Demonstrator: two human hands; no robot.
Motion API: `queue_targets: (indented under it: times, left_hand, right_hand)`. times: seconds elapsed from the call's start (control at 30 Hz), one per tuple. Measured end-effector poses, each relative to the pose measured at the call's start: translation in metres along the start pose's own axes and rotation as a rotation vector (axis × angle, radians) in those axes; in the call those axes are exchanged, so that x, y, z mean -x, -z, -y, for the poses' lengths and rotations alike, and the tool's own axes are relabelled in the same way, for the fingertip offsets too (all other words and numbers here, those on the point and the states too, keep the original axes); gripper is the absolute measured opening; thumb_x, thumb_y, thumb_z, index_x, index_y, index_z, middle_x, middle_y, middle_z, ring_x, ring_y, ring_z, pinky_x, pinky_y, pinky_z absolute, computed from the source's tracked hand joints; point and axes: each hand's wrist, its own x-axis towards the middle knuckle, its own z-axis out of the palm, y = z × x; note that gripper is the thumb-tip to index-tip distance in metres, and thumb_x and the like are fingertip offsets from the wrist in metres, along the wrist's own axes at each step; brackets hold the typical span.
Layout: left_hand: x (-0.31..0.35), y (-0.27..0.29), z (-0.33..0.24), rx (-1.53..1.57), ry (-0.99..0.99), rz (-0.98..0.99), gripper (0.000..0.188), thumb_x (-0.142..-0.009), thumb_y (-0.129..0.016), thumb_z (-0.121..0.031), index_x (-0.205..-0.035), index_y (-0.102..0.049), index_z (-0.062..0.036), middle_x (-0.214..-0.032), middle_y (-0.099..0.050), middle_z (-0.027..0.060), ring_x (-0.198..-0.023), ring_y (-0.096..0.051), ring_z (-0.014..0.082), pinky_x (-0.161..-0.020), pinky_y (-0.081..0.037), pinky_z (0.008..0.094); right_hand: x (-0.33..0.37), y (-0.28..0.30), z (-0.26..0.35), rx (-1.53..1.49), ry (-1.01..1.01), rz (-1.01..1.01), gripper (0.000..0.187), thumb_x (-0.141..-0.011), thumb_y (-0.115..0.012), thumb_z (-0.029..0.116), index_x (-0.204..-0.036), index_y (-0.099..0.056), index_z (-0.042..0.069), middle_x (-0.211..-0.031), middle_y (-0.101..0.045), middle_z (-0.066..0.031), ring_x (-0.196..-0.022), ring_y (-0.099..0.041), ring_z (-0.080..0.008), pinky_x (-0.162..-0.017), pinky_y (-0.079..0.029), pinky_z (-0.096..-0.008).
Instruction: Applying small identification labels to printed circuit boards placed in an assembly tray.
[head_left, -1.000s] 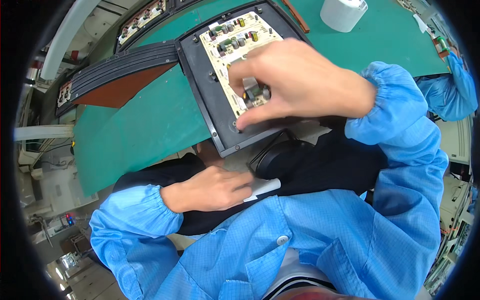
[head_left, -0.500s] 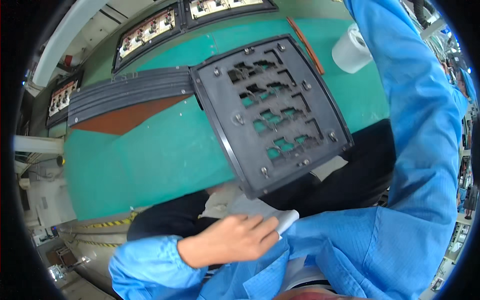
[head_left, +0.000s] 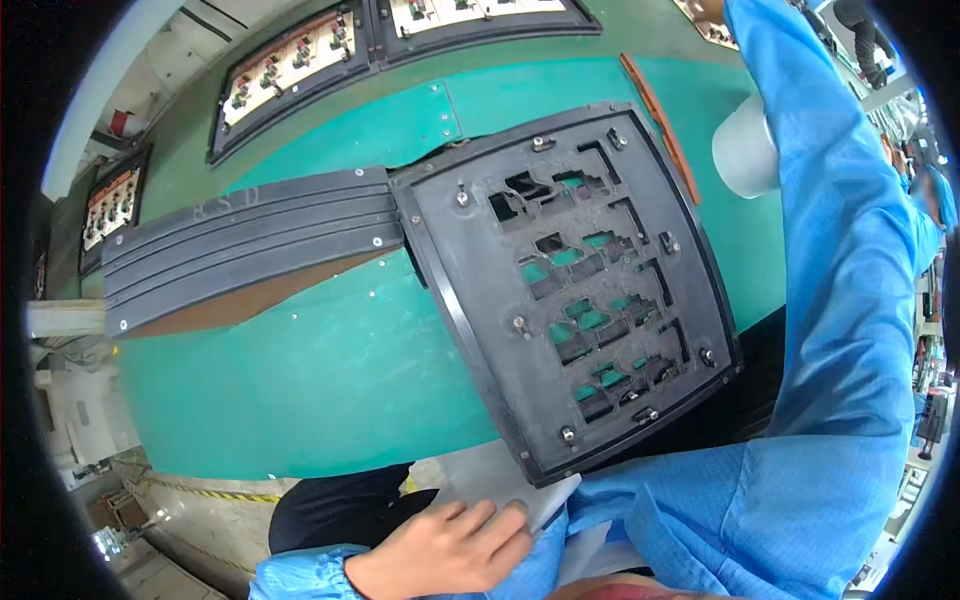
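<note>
My left hand [head_left: 445, 550] is low in the view, in front of my body, with its fingers curled in against a whitish, slightly see-through sheet [head_left: 500, 476]. The hand covers part of that sheet. A black flat fixture plate [head_left: 505, 270], cut with rows of stepped openings and fitted with small metal clips, sits at the near side of the green work surface, its near edge above my lap. My right arm reaches far up and forward; only a sliver of my right hand [head_left: 712, 10] shows at the top edge, beside a partly visible board-filled tray [head_left: 718, 35]. Its fingers are cut off.
A ribbed black bar [head_left: 250, 232] joins the plate's left side. Trays of circuit boards [head_left: 290, 70] stand at the back left. A brown strip [head_left: 662, 130] lies behind the plate, and a white cylindrical tub [head_left: 745, 150] stands beside my right sleeve. Green mat [head_left: 320, 400] spreads underneath.
The view has shifted, so the plate and bench now sit lower. My right hand has come into sight at the top edge. My left hand stays curled by the sheet.
</note>
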Motion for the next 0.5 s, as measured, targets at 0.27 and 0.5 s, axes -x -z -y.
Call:
queue_targets:
  times: [0.27, 0.5]
  left_hand:
    - [-0.029, 0.012, 0.001, 0.150, 0.159, -0.149, 0.016, -0.073, -0.071, -0.013, -0.087, -0.065, -0.0081, -0.106, -0.064, 0.0087, -0.070, -0.064, 0.0162, -0.056, -0.051, 0.0269]
    - [-0.047, -0.008, 0.008, 0.259, 0.143, -0.196, 0.014, -0.079, -0.067, -0.014, -0.086, -0.059, -0.0058, -0.102, -0.059, 0.0087, -0.076, -0.061, 0.0213, -0.064, -0.049, 0.0353]
  right_hand:
    - [-0.270, -0.078, 0.147, 0.914, -0.089, 0.573, 0.038, -0.080, -0.064, 0.006, -0.119, -0.061, 0.006, -0.115, -0.066, -0.0148, -0.098, -0.067, -0.0386, -0.079, -0.057, -0.0503]
    - [-0.186, -0.097, 0.129, 1.127, -0.170, 0.590, 0.026, -0.085, -0.063, 0.005, -0.110, -0.059, 0.003, -0.097, -0.066, -0.0112, -0.093, -0.068, -0.0306, -0.080, -0.055, -0.0417]
